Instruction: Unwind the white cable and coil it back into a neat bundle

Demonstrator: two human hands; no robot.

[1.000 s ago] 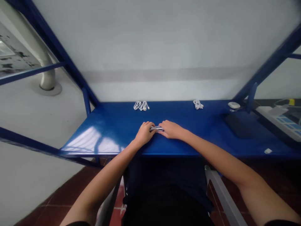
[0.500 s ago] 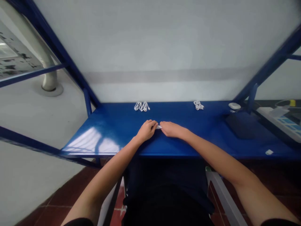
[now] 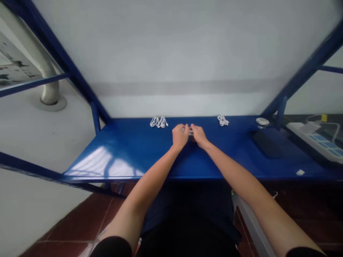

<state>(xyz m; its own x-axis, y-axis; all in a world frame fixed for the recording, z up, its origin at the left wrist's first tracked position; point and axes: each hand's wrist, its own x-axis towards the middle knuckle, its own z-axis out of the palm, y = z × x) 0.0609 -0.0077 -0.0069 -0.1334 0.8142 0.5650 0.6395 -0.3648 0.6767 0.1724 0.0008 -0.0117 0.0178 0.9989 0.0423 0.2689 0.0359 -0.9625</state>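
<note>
Over the middle of the blue table (image 3: 134,153), a small white cable bundle (image 3: 190,132) spans the gap between my two hands. My left hand (image 3: 180,136) is closed on its left end, and my right hand (image 3: 198,135) grips the right end. The fingers hide much of the bundle. Near the wall, to the left of my hands, two coiled white cables (image 3: 159,122) lie side by side. More bundled white cable (image 3: 223,120) rests at the back, right of my hands.
At the right are a white rounded object (image 3: 262,121), a dark flat object (image 3: 266,143), a white power strip (image 3: 317,141) and a small white piece (image 3: 300,172) near the front edge. Blue frame bars (image 3: 95,116) flank the table, with a wall behind.
Both hands have moved away from me, toward the back of the table, and slightly right, with the white bundle between them. More of its strands show. The view has shifted slightly.
</note>
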